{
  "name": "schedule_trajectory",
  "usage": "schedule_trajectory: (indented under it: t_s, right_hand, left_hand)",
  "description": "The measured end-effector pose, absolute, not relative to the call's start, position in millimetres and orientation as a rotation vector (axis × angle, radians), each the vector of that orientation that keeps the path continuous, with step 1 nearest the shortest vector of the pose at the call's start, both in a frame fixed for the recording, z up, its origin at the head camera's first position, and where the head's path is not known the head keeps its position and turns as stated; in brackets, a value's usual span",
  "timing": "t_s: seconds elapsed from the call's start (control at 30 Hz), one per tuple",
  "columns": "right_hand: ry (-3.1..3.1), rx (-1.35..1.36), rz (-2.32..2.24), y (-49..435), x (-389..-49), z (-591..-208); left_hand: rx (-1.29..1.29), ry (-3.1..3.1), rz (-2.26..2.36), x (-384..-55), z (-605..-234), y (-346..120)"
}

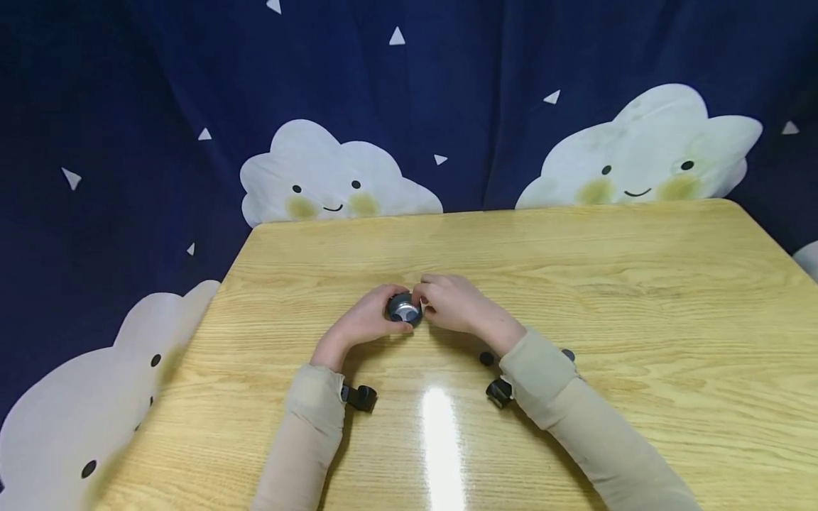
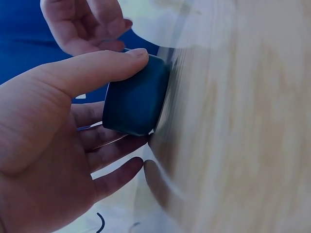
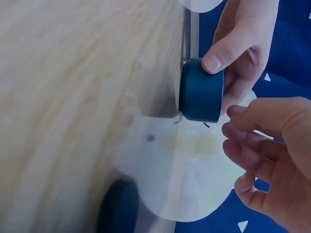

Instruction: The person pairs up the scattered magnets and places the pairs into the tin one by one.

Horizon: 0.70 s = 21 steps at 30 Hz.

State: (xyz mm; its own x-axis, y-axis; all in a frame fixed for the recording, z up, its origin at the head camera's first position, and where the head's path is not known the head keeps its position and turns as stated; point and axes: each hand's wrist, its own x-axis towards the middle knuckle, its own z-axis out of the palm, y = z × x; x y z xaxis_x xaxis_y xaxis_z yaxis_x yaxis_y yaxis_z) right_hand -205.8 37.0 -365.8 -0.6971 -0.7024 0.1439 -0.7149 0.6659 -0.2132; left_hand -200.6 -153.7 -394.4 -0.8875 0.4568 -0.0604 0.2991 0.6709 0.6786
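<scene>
A small round, dark teal, tin-like thing [image 1: 405,310] stands on the table, with a shiny silvery top face in the head view. My left hand [image 1: 371,316] holds it from the left, thumb on the near side and fingers round the far side. In the left wrist view the thumb lies along the smooth teal wall [image 2: 136,99]. My right hand [image 1: 454,304] is at its right edge with fingers loosely bent. The right wrist view shows those fingertips [image 3: 233,130] close by the top face, with nothing visible between them; whether they touch it I cannot tell.
The light wooden table [image 1: 613,305] reaches out on both sides. Behind it hangs a dark blue curtain [image 1: 473,85] with white clouds and triangles. Black wrist gear [image 1: 364,399] sits on both forearms. A dark rounded shape [image 3: 119,206] shows low in the right wrist view.
</scene>
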Motion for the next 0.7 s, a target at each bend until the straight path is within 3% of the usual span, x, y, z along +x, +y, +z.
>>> schedule_trajectory:
  t_s: [0.7]
  right_hand:
    - [-2.887,1.086,0.488,78.4,-189.7,-365.2]
  left_hand:
    - [0.593,2.797,0.809,-192.2,-373.9,-149.7]
